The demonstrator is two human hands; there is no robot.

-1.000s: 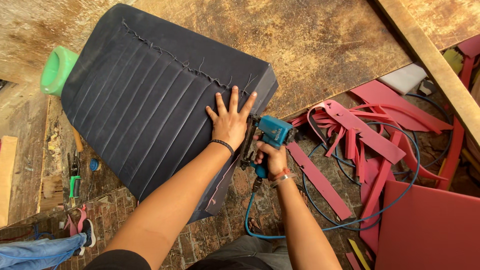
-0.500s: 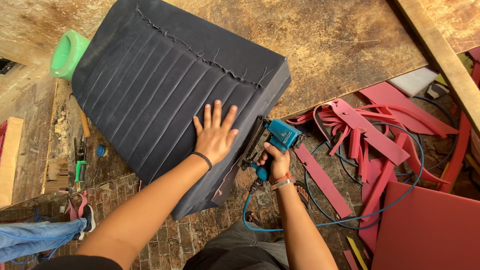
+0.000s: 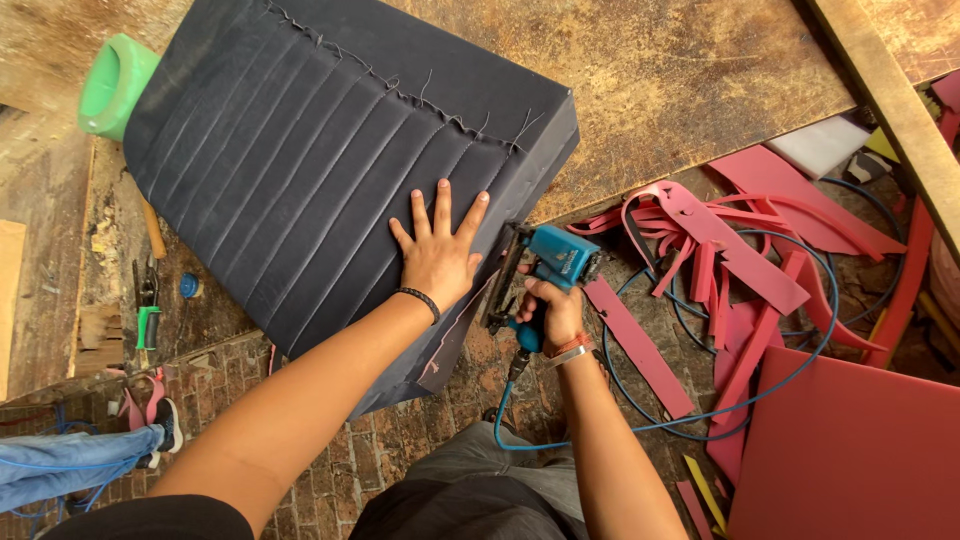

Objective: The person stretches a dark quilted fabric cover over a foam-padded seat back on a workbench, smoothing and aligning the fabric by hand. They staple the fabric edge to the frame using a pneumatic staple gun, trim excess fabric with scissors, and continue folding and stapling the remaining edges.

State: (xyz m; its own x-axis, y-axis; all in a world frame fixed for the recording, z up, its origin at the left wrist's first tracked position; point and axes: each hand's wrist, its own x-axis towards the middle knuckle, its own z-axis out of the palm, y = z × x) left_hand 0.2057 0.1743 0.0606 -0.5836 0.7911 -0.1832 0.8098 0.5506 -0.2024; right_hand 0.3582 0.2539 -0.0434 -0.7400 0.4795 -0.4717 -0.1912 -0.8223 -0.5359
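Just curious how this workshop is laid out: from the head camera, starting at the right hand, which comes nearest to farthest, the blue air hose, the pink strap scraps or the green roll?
1. Blue air hose: just below the right hand.
2. Pink strap scraps: on the floor, to its right.
3. Green roll: far upper left, beyond the dark cushion.

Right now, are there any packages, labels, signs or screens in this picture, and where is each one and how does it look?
None that I can make out: no package, sign or screen.
Stapler: blue air tool in the right hand, against the cushion's side; any label is too small to tell.
Cushion: dark pleated cover, plain, under the flat left hand.
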